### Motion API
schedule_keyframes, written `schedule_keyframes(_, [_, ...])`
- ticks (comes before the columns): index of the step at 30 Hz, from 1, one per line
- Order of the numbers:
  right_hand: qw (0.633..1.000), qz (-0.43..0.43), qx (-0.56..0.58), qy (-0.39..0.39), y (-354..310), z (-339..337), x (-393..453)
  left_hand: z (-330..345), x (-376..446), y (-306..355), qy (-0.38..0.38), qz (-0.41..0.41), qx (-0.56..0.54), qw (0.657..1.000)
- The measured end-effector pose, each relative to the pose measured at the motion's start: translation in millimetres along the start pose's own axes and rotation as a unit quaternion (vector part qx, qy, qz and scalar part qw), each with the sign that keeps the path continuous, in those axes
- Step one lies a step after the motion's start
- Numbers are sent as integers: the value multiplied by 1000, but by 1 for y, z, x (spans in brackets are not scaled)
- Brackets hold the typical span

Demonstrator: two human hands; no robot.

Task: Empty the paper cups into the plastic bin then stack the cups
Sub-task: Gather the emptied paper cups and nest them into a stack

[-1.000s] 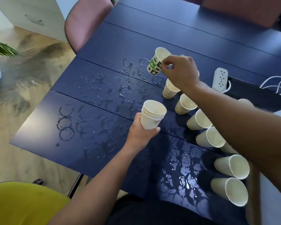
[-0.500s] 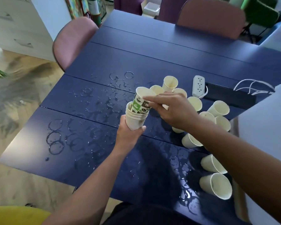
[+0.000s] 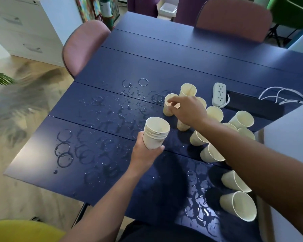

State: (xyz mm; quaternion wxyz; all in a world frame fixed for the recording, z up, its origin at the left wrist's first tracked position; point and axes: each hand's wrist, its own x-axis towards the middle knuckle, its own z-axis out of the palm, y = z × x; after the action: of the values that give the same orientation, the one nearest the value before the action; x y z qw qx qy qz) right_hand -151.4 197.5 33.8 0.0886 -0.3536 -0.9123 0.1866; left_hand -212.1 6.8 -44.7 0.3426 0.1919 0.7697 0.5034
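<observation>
The fingers (image 3: 172, 104) of the right hand (image 3: 187, 110) curl over the rim of an upright cream paper cup with small dark specks (image 3: 168, 108), thumb and forefinger pinching its lip, which looks like a grip for lifting it straight up. The left hand (image 3: 145, 152) wraps round the lower part of a nested stack of plain cream paper cups (image 3: 155, 132), fingers closed about it and held clear above the dark blue slatted desk (image 3: 164, 55), mouth up, probably so the next cup can drop in.

Around the right hand, toward the desk's right edge, stand and lean the loose cream paper cups (image 3: 214, 113), some upright, several tipped on their sides with mouths toward the near edge; they appear emptied and waiting to be stacked. The pale plastic bin (image 3: 290, 137) sits at the right edge, only partly in view. Rings and puddles of spilled water (image 3: 65, 154) cover the desk's left and near parts. A white power strip (image 3: 219, 94) lies just beyond the cups, close to the wet patch, which seems a hazard.
</observation>
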Motion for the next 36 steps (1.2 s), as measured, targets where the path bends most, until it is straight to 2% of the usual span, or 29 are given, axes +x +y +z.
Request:
schedule_keyframes(5, [984,17,-156,-79,18,27,24,-1,-11,0,-28,1,-10,1000])
schedule_keyframes(11, [978,2,-184,-93,30,38,41,-9,-19,-7,-35,-11,-16,999])
schedule_keyframes(15, [988,-8,-141,-64,29,36,39,-17,-20,-15,-23,-15,-13,1000])
schedule_keyframes(19, [998,-42,-37,3,14,18,24,-18,-18,-17,-20,-14,-18,1000])
schedule_keyframes(24, [983,-111,75,128,-10,-31,-18,-13,-15,-15,-37,-10,-26,999])
schedule_keyframes(27, [970,-147,112,160,-16,-57,-47,-9,-13,-10,-41,0,-23,999])
schedule_keyframes(31, [965,-187,110,150,-19,-76,-79,0,-12,0,-52,12,-24,998])
schedule_keyframes(36, [983,-134,120,29,-8,-60,-99,13,-16,9,-67,32,-10,997])
